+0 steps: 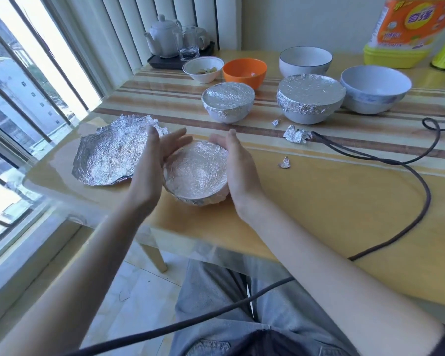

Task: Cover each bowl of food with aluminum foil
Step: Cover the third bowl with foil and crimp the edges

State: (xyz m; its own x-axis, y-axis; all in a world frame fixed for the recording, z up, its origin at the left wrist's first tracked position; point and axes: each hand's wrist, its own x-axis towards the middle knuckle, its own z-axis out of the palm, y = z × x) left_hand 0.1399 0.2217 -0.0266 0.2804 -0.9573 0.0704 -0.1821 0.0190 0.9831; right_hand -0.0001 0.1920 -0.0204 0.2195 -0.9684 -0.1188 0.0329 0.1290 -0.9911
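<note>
head view: both hands' straight fingers (175,140) flank the foil-covered bowl (196,173) near the table edge (190,244).

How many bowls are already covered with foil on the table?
3. One sits between the left hand and right hand near the front; one behind it, mid-table; one to its right. Four more bowls at the back are uncovered.

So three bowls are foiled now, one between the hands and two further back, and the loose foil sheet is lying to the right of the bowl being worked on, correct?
Not quite. In the head view the loose foil sheet lies to the left of the bowl being worked on, beyond the left hand. The rest holds: the right hand flanks that bowl, and two foiled bowls sit further back.
</note>
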